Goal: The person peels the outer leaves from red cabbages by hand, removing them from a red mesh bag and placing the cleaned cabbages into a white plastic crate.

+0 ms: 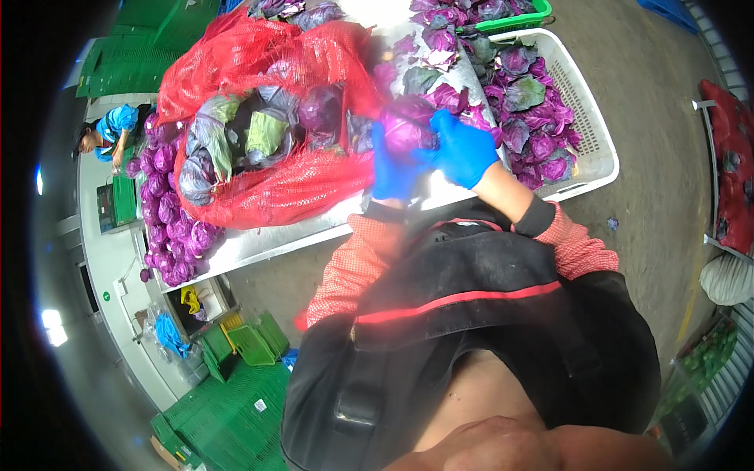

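In front of me, over the table, a purple cabbage (pixel 405 125) is held between my two blue-gloved hands. My left hand (pixel 395 169) is closed against its near left side, slightly blurred. On its right side, my right hand (pixel 465 149) presses with bent fingers; a thin dark streak by these fingertips is too blurred to name. Just left of my hands lies an opened red mesh sack (pixel 294 192) with several cabbages (pixel 320 108) inside, some with greenish outer leaves (pixel 267 133). Loose purple leaves (pixel 448 98) are strewn on the tabletop beyond my right hand.
A white perforated crate (pixel 601 149) of cabbage leaves stands at the right, with a green crate (pixel 514 21) behind it. Peeled cabbages (pixel 169 208) are heaped at the table's left end. A person in blue (pixel 118 122) works at the far left. Green crates (pixel 228 416) stand at lower left.
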`<state>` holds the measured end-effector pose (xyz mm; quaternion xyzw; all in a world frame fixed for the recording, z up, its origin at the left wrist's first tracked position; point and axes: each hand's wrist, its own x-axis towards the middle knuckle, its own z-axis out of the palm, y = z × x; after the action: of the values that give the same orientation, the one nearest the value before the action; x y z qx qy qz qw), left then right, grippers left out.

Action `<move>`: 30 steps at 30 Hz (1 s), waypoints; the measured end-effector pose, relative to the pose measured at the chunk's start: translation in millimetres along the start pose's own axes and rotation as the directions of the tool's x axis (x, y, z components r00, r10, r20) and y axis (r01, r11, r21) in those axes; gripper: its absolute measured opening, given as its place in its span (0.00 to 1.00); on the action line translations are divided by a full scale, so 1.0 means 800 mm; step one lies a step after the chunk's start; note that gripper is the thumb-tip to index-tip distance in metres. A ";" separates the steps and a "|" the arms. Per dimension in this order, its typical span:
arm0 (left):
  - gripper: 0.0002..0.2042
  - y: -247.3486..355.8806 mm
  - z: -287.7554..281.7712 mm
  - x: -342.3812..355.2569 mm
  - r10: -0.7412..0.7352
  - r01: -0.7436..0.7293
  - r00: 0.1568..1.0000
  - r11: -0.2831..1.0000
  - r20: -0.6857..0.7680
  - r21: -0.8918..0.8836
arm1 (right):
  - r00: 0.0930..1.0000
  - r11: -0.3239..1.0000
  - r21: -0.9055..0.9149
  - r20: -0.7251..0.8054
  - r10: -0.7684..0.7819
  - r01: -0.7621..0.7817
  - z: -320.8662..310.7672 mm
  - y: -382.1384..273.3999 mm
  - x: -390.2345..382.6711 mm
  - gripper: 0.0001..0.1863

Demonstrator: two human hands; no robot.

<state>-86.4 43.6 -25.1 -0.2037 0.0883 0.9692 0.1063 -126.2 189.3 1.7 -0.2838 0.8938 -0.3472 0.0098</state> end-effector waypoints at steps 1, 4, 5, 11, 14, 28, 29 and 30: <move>0.33 -0.003 0.000 0.000 0.019 -0.018 1.000 0.999 -0.018 0.026 | 1.000 0.999 -0.024 0.021 0.023 -0.023 0.000 -0.005 0.000 0.26; 0.34 -0.008 -0.001 0.001 0.087 -0.079 0.994 0.991 -0.064 0.108 | 1.000 0.998 -0.067 -0.006 0.006 -0.006 0.005 -0.009 -0.001 0.17; 0.35 -0.008 -0.006 0.003 0.114 -0.103 0.991 0.985 -0.074 0.137 | 1.000 0.998 -0.058 -0.007 -0.011 0.011 0.010 -0.004 -0.002 0.16; 0.34 -0.012 0.002 -0.006 0.021 -0.025 0.999 0.990 0.034 0.138 | 0.997 0.988 0.157 -0.071 0.017 -0.006 0.023 0.050 -0.006 0.11; 0.32 -0.012 0.008 -0.014 0.133 -0.140 0.990 0.948 0.041 0.287 | 0.903 0.685 0.595 0.200 0.379 -0.420 0.003 0.055 0.003 0.13; 0.41 -0.001 -0.003 -0.019 0.515 -0.256 0.693 -0.479 0.505 0.840 | 0.957 0.979 0.203 0.280 -0.074 0.016 0.078 0.124 -0.008 0.22; 0.42 -0.005 -0.014 -0.015 0.590 -0.238 0.700 -0.338 0.402 0.911 | 0.960 0.985 0.146 0.249 -0.128 0.093 0.078 0.125 -0.009 0.22; 0.42 -0.014 -0.026 -0.012 0.659 -0.232 0.644 -0.316 0.388 0.920 | 0.956 0.993 0.077 0.271 -0.111 0.094 0.079 0.126 -0.010 0.20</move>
<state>-67.0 47.8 -41.4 -0.1512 0.8332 0.4964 -0.1910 -156.5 214.5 -110.5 -0.3747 0.8563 -0.3327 0.1247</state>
